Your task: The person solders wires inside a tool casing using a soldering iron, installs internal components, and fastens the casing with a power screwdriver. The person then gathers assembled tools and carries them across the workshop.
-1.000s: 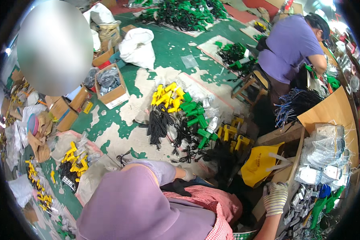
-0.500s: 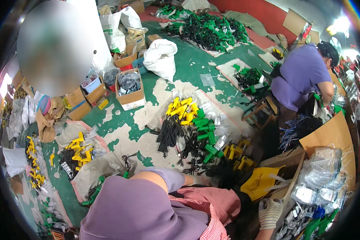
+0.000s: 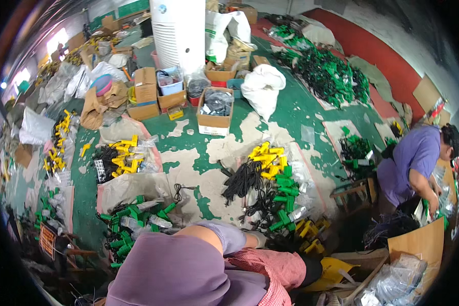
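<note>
At the end of my bent left arm, in a pale lavender sleeve, part of my gloved left hand (image 3: 260, 238) shows beyond the red checked apron (image 3: 270, 268). Its fingers are hidden; it is nearest to the green-handled tools (image 3: 285, 201) with black cords on the floor. My right hand (image 3: 329, 299), in a striped knit glove, is cut off by the lower edge. It is close to a yellow bag (image 3: 325, 275) with pale straps, beside an open cardboard box (image 3: 375, 261). Whether it holds anything cannot be made out.
Yellow-handled tools (image 3: 266, 158) and black cord bundles (image 3: 242, 179) lie ahead on a floor sheet. More green tools (image 3: 122, 234) lie left. Clear plastic packages (image 3: 395, 278) fill the near right. A co-worker (image 3: 410, 160) bends at the right by a wooden stool (image 3: 354, 196). Cartons (image 3: 215, 120) stand farther back.
My view has swung left, so the scene sits farther right and more green tools show at left. My right hand has slipped lower, mostly out of the picture.
</note>
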